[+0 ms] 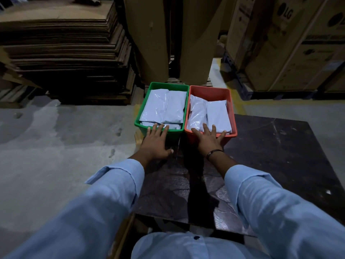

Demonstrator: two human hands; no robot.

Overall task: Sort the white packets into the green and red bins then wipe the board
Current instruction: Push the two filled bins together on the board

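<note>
White packets (163,107), soft and slippery I think, lie in the green bin (169,84) and red bin (209,92). My left hand (155,144) and right hand (208,140) rest flat, fingers (205,128) straight, on the stiff rims.

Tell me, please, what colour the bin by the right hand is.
The bin is red-orange, clearest in the head view.

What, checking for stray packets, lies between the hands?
Head view: between left hand and right hand are the front corners of the green plastic bin and red plastic bin, then bare dark board.
</note>
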